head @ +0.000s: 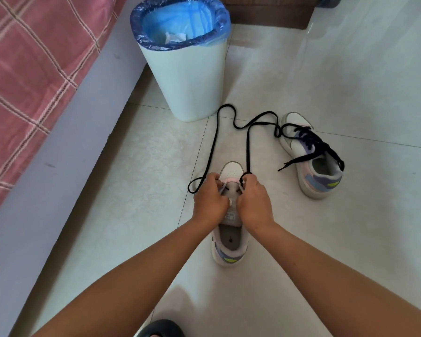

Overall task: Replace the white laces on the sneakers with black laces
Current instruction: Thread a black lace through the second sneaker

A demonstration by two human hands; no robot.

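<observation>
Pale tile floor (350, 69); bed (22, 81) along left edge, bin (187, 81) ahead, open floor right. Near shoe (230, 242) lies toe-forward, long axis away from the person. Left hand (209, 200) and right hand (254, 203) each pinch the black lace (214, 147) at its eyelets. 2nd shoe (313, 164), black-laced, sits right, heel nearest.

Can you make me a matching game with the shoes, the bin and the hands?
Things:
1. far sneaker
2. near sneaker
3. bin
4. left hand

Descriptions:
A. lined with a blue bag
B. already has black lace through it
C. pinching the black lace
D. between the two hands, barely laced

Pairs: 1-B, 2-D, 3-A, 4-C
</observation>
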